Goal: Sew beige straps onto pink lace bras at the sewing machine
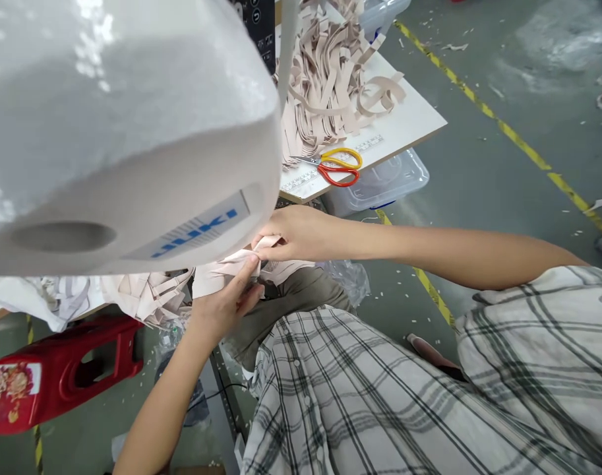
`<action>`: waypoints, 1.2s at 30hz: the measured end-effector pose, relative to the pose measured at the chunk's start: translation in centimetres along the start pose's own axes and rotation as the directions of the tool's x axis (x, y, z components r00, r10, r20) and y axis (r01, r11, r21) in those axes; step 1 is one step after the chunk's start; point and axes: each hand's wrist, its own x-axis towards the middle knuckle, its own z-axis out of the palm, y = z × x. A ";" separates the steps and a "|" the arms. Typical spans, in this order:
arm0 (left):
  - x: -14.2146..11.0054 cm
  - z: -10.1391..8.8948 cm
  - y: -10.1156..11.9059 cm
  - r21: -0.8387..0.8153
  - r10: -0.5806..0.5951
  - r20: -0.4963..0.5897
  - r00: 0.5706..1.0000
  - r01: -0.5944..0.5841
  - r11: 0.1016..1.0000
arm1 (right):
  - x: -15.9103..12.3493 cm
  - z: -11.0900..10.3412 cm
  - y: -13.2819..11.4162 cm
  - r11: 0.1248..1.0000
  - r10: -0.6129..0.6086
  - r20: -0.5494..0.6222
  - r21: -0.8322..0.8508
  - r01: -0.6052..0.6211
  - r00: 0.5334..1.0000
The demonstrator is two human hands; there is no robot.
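Between the fingers [243, 274], pale pink fabric [209, 279]

Left hand [222, 305] and right hand [297, 232] have fingers clamped on it, near the JUKI machine [142, 171]. Beyond the right fingers, scissors [324, 163] lie beside fabric strips [328, 86] on the surface [404, 122].

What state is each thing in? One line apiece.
Pale pink fabric piece: creased, pinched in left hand and right hand.
Beige fabric strips: loose, heaped on white tabletop.
Yellow-and-red-handled metal scissors: set down; blade opening unclear.
White machine head, blue JUKI lettering: running or idle unclear.
Clear plastic box: below tabletop; lid unclear.
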 end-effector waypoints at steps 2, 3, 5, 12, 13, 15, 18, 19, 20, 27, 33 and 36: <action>0.1 -0.3 1.0 -0.027 -0.077 0.013 0.997 0.077 0.997 | -0.7 1.1 1.1 0.993 -0.114 -0.168 -0.036 0.109 0.979; 0.1 -0.5 1.5 -0.039 -0.119 0.023 0.993 0.119 0.992 | -1.0 1.6 1.5 0.986 -0.164 -0.251 -0.071 0.151 0.954; 0.3 -0.8 2.5 -0.045 -0.208 0.058 0.976 0.211 0.976 | -1.3 2.5 2.2 0.972 -0.231 -0.363 -0.122 0.200 0.903; 1.1 -1.6 4.5 0.003 -0.358 0.159 0.920 0.363 0.932 | -0.7 2.3 1.9 0.987 -0.155 -0.341 -0.020 0.158 0.927; 1.2 -1.5 4.6 0.016 -0.358 0.154 0.921 0.360 0.933 | -0.7 2.2 1.9 0.989 -0.140 -0.334 -0.008 0.146 0.932; 1.1 -1.4 4.6 0.063 -0.345 0.140 0.928 0.339 0.939 | -0.8 2.2 2.0 0.990 -0.138 -0.334 -0.009 0.144 0.932; 0.9 -1.5 4.6 0.116 -0.343 0.144 0.928 0.328 0.937 | -1.4 2.8 2.4 0.968 -0.252 -0.422 -0.119 0.222 0.871; 0.9 -1.6 4.7 0.117 -0.351 0.158 0.923 0.336 0.935 | -1.6 3.0 2.6 0.948 -0.317 -0.443 -0.178 0.264 0.838; 0.9 -1.8 4.7 0.111 -0.360 0.175 0.916 0.345 0.932 | -1.8 3.3 2.7 0.921 -0.385 -0.449 -0.239 0.306 0.806; 1.4 -3.5 2.9 -0.125 -0.249 0.323 0.913 0.303 0.945 | -1.7 3.6 3.2 0.787 -0.578 -0.420 -0.512 0.343 0.700; 1.8 -4.0 2.3 -0.094 -0.237 0.323 0.916 0.280 0.955 | -2.9 4.2 2.7 0.906 -0.385 -0.422 -0.342 0.249 0.821; 2.0 -4.0 3.7 -0.054 -0.317 0.318 0.893 0.351 0.935 | -2.5 5.0 3.0 0.954 -0.029 -0.377 0.267 0.138 0.926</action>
